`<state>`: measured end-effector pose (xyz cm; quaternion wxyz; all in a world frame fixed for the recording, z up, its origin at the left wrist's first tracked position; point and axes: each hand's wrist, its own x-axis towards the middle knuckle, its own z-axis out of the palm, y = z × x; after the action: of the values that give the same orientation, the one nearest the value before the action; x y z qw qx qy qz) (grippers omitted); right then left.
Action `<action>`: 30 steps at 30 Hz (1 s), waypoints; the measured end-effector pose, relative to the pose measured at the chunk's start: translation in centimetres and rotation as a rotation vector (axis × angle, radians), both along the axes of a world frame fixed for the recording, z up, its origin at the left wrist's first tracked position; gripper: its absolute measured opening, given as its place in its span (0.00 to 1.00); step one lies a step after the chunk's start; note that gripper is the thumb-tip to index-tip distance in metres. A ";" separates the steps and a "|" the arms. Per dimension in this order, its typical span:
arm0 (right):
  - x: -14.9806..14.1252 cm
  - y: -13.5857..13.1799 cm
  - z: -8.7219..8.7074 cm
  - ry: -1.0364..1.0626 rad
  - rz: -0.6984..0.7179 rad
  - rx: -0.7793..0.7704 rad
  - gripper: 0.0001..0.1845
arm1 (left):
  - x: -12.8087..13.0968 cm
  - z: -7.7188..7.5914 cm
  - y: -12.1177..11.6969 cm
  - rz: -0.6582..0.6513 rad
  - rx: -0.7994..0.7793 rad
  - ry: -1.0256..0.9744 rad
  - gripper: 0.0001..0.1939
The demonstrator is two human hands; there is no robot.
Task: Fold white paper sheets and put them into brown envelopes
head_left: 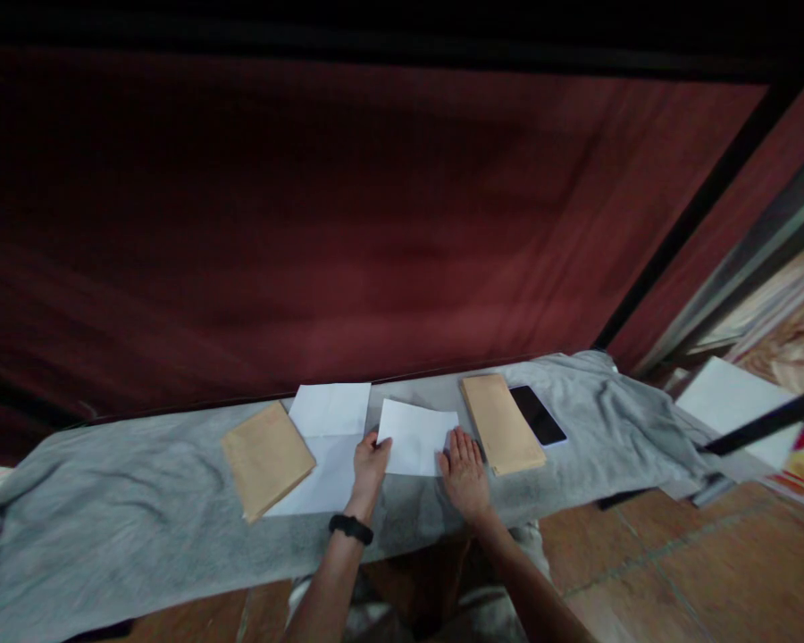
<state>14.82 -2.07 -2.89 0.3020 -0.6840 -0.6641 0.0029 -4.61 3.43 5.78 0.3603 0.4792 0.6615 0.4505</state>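
Observation:
A white sheet of paper, apparently folded, lies in front of me on the grey cloth. My left hand pinches its left edge between thumb and fingers. My right hand rests flat on its right edge, fingers stretched out. Left of my left hand, a creased white sheet lies partly under a stack of brown envelopes. Close to the right of my right hand is another brown envelope stack.
A dark-screened phone lies at the right envelopes' far side. The grey cloth covers a long narrow surface against a dark red panel. At the right, a white flat item and a black bar stand above the tiled floor.

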 end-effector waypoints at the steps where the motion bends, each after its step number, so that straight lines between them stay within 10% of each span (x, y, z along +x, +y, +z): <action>1: 0.3 0.1 0.0 0.085 0.017 -0.007 0.31 | 0.2 0.8 0.1 0.000 0.040 0.008 0.09; 7: 1.7 0.0 0.4 0.601 -0.013 -0.070 0.35 | 0.7 4.7 -1.2 -0.211 0.502 0.430 0.08; 13: 2.3 -1.9 0.9 0.721 -0.034 -0.010 0.32 | 0.2 0.0 -6.3 -0.593 0.642 0.965 0.12; 18: 2.5 -2.1 2.5 0.405 0.323 -0.080 0.26 | -0.3 -4.0 -9.0 -0.717 0.605 0.972 0.16; 30: -0.7 4.2 2.6 -0.212 0.654 -0.155 0.24 | -0.8 -5.1 -8.8 -0.807 0.514 1.002 0.21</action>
<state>14.13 2.11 -0.26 0.1620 -0.4525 -0.8734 0.0788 -5.46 -5.42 0.63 0.0260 0.9082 0.3905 0.1480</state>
